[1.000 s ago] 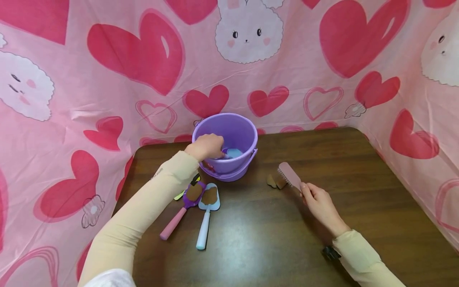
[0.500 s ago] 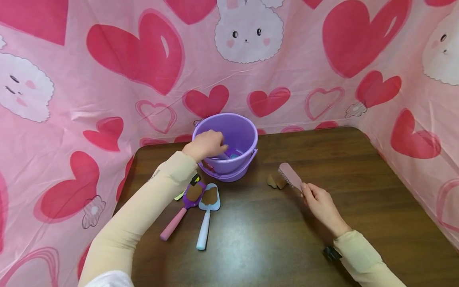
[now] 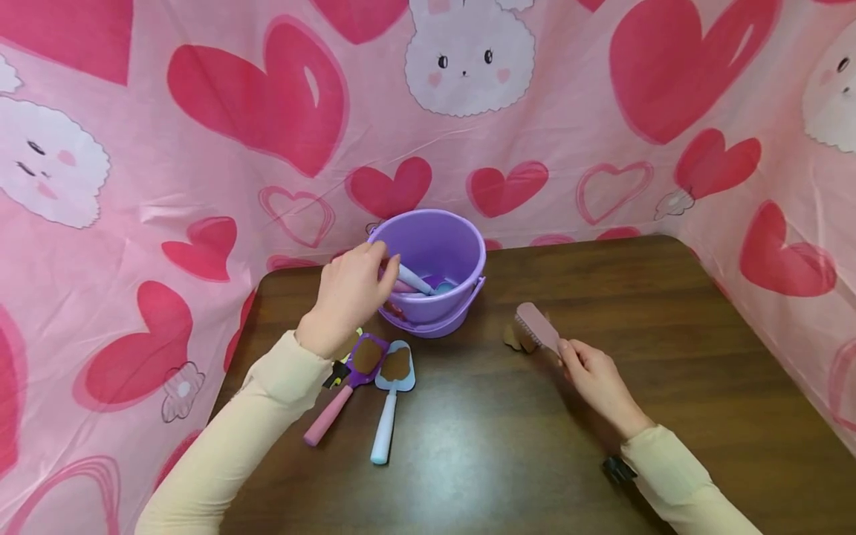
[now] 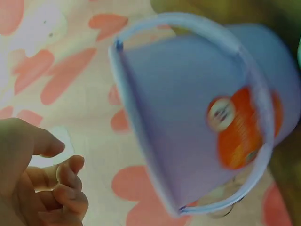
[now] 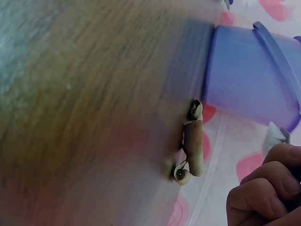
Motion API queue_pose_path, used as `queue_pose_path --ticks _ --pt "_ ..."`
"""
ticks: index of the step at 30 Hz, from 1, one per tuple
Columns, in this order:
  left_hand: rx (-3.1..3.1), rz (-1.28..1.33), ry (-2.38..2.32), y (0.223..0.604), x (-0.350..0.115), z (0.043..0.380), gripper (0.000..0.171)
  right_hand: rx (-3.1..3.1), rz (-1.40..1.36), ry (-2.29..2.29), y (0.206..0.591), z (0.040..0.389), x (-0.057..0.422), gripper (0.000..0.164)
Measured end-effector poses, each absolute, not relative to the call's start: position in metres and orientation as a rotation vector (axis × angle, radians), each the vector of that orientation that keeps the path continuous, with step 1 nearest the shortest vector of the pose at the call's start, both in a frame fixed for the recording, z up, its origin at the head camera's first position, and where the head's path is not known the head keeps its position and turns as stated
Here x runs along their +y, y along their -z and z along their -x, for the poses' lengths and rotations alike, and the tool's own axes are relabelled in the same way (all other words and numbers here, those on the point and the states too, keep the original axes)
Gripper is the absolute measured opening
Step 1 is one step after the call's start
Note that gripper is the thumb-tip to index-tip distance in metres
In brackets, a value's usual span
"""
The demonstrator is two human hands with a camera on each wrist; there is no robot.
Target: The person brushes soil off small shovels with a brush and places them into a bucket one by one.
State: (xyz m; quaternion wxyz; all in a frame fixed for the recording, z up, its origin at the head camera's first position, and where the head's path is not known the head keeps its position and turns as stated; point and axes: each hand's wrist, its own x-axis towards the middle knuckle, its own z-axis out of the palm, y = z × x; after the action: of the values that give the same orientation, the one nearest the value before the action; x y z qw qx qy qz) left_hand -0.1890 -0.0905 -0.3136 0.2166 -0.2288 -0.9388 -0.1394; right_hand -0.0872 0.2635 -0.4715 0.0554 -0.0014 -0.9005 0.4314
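Clearly, the pink brush [image 3: 537,325] sits in the right hand [image 3: 602,386], right of the purple bucket [image 3: 428,241] and above the right half of the wooden table [image 3: 481,438]. It looks light and rigid, probably smooth plastic, with only its bristles likely to bend, so the narrow handle seems the sensible place for a hold; pressing on the bristles would likely make it wobble. The right hand is clamped on that handle, thumb lying along it and fingers curled beneath, while the bristled side points left toward the small brown pieces [image 5: 193,143] on the table. Whether bristles and pieces touch, I cannot tell. Those pieces look stiff and possibly brittle at their thin, curled ends, so the thicker middle should bear a pinch best. The left hand [image 3: 351,297] hangs by the bucket's left rim, thumb and fingertips apart, fingers loosely bent and apparently holding nothing. Inside the bucket, a white handle [image 3: 416,280] slants near its thumb; contact there is unclear. The bucket itself should be light, its wall thin and slick, so the rim or the lowered bail [image 3: 468,303] offers the surest grip. Near and left of it lie a purple shovel [image 3: 330,416] and a blue shovel [image 3: 383,431].
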Motion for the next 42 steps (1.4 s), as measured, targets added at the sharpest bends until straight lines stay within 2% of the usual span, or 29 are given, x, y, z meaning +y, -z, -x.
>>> queue_pose_path --ticks 8,19,28,42 --pt "-2.616 0.673 0.43 0.362 -0.11 0.137 0.023 -2.742 -0.017 -1.313 0.471 0.089 0.263 0.041" --pt "-2.858 0.651 0.317 0.433 -0.12 0.102 0.029 -2.754 -0.023 -1.308 0.472 0.087 0.263 0.041" --pt "-3.095 0.635 0.268 0.45 -0.123 0.081 0.045 -2.764 -0.012 -1.305 0.471 0.084 0.262 0.042" --pt "-3.189 0.589 0.209 0.467 -0.121 0.075 0.038 -2.796 -0.018 -1.311 0.474 0.082 0.262 0.041"
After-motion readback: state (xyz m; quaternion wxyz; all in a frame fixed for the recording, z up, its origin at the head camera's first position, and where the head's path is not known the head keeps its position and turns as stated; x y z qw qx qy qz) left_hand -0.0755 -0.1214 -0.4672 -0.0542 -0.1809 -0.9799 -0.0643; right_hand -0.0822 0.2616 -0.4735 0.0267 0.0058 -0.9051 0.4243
